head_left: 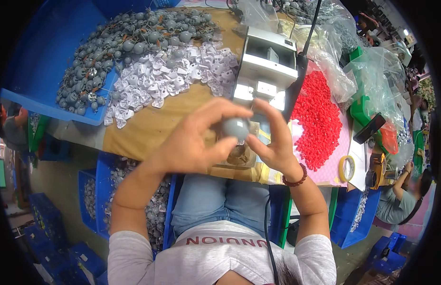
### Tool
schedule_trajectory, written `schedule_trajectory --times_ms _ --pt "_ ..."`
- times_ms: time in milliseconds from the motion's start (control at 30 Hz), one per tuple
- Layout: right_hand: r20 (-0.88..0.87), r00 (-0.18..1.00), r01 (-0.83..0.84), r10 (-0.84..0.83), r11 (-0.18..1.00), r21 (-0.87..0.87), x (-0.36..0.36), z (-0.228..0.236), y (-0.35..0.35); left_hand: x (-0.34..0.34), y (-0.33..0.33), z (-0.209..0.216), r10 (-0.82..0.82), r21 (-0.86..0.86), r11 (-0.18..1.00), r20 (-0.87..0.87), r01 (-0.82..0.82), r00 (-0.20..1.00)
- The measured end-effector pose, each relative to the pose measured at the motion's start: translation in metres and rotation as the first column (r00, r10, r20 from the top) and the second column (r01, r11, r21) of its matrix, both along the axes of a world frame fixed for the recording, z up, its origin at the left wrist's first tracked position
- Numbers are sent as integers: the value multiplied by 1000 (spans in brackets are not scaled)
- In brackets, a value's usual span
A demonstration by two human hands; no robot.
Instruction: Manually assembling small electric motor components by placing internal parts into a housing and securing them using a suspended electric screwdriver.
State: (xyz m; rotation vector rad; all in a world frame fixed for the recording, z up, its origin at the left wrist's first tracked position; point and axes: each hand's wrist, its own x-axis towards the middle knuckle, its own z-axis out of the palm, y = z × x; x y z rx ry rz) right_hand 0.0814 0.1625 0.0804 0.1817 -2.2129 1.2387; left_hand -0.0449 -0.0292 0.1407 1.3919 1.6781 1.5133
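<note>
A grey, round, ball-like part (236,128) is held up in front of me, between both hands, over the table's near edge. My left hand (194,135) closes on it from the left with thumb and index finger. From the right, the thumb of my right hand (276,142) presses against its lower side, with the fingers curled above. Slight motion blur hides the ball's details. Just below it lies a small fixture block with a round hollow (239,159). A white and silver bench machine (270,69) stands right behind my hands.
White plastic pieces (177,71) and grey balls with wires (135,40) are heaped at left, the balls partly inside a blue bin (35,102). Small red parts (317,123) are piled on the right, near a tape roll (346,168) and a phone (369,128). Another person (398,204) sits far right.
</note>
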Motion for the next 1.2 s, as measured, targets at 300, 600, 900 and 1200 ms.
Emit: schedule_trajectory --times_ms 300,600,900,1200 --pt "513 855 80 71 960 -267 32 -27 6 52 -26 -99 203 -179 976 528 -126 824" --pt "140 986 -15 -85 802 597 16 -69 -2 63 -18 -129 258 -134 931 -412 -339 874" --pt "278 953 -105 -120 731 675 19 -60 -11 57 -15 -130 221 -183 930 -417 -319 882" --pt "379 924 -86 -43 945 316 38 -63 14 64 11 -143 206 -115 871 -796 -477 569"
